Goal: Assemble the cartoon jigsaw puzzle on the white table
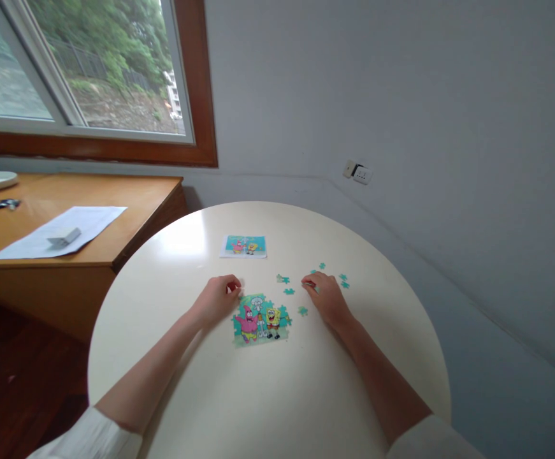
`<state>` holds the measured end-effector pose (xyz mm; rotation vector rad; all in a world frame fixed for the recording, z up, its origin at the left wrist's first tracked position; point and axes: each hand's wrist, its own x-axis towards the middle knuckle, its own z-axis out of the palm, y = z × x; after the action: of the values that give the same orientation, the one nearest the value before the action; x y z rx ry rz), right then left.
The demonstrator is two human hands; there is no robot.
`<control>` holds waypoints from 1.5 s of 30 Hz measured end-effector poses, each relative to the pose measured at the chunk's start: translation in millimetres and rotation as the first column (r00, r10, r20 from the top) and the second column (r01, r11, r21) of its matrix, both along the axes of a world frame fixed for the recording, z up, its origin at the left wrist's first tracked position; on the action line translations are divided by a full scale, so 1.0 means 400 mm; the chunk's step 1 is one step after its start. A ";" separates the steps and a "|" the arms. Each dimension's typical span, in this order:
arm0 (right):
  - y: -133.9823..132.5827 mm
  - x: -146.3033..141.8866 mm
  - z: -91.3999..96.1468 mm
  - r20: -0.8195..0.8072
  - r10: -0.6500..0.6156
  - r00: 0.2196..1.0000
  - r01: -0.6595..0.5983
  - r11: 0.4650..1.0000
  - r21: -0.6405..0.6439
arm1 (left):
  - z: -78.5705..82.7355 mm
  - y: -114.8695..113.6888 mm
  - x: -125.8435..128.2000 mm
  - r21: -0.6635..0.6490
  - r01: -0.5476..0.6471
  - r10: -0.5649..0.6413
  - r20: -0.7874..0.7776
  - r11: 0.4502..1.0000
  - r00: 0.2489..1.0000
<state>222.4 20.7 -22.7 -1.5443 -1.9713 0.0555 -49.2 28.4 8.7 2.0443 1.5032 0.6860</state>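
Note:
A partly joined cartoon jigsaw puzzle (260,322) lies on the round table, showing a pink starfish, a squid figure and a yellow sponge figure. At its upper left corner, my left hand (218,294) is curled with thumb and fingertips together. A small pale blur shows at those fingertips, too faint to name. My right hand (327,298) pinches among the loose pieces to the right of the puzzle; what is between its fingers is mostly hidden. Close by lie loose puzzle pieces (283,279), a teal puzzle piece (289,291) and a green puzzle piece (302,311).
A picture card (245,246) with the same characters lies beyond the puzzle on the white round table (277,408). More puzzle pieces (344,281) are scattered past my right hand. At left, a wooden desk (138,194) holds paper (100,217) and a small white box (64,237).

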 end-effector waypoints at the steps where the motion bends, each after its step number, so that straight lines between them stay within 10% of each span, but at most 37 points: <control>1: -0.002 -0.003 0.003 -0.025 0.004 1.000 -0.004 1.000 0.011 | 0.002 -0.002 0.001 -0.001 0.010 -0.010 -0.015 1.000 1.000; 16: -0.029 -0.054 0.021 -0.204 0.004 0.979 0.017 0.995 0.101 | -0.013 0.000 0.006 -0.042 0.197 -0.196 0.039 0.979 0.980; 26: -0.047 -0.122 0.015 -0.762 -0.018 0.647 -0.217 0.954 -0.207 | -0.030 -0.002 0.017 -0.006 0.298 -0.298 0.003 0.954 0.954; 34: -0.057 -0.129 0.036 -0.543 0.044 0.839 -0.162 0.971 -0.173 | -0.019 -0.008 0.022 -0.006 0.317 -0.317 -0.008 0.949 0.948; 45: -0.057 -0.135 0.016 -0.541 0.072 0.838 -0.228 0.946 -0.228 | -0.016 -0.007 0.021 -0.017 0.326 -0.326 -0.104 0.945 0.940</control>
<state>168.2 -2.1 -16.4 -1.3440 -1.6734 0.7830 -40.8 25.7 2.1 2.2881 1.1735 0.4515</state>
